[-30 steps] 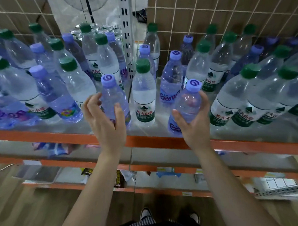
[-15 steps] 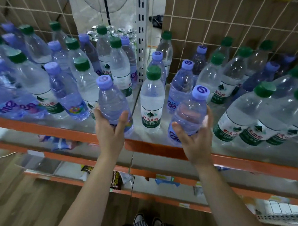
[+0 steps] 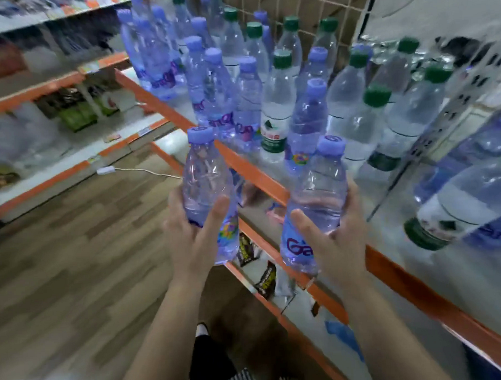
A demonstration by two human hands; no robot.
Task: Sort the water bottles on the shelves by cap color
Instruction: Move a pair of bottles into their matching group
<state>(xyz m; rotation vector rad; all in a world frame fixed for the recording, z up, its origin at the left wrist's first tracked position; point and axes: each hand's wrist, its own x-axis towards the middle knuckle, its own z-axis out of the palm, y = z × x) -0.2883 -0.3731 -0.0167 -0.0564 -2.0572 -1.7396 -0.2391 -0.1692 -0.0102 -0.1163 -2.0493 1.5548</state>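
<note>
My left hand (image 3: 195,238) grips a purple-capped water bottle (image 3: 204,180), held upright in the air in front of the shelf's orange edge (image 3: 257,175). A second purple-capped bottle (image 3: 318,192) is gripped by my right hand (image 3: 336,237), just over that edge. On the shelf behind them stand several purple-capped bottles (image 3: 216,90) toward the left and several green-capped bottles (image 3: 369,118) toward the right, with some of each mixed in the middle.
A perforated metal upright (image 3: 441,118) divides the shelf from the bay at right, where more bottles (image 3: 467,197) lie close to the camera. Lower shelves (image 3: 264,278) hold snack packets. Another rack (image 3: 68,117) stands at left across a wooden floor (image 3: 74,269).
Both hands have lifted their purple-capped bottles off the shelf and pulled them back over its edge. My view has swung left, so the shelf now runs diagonally.
</note>
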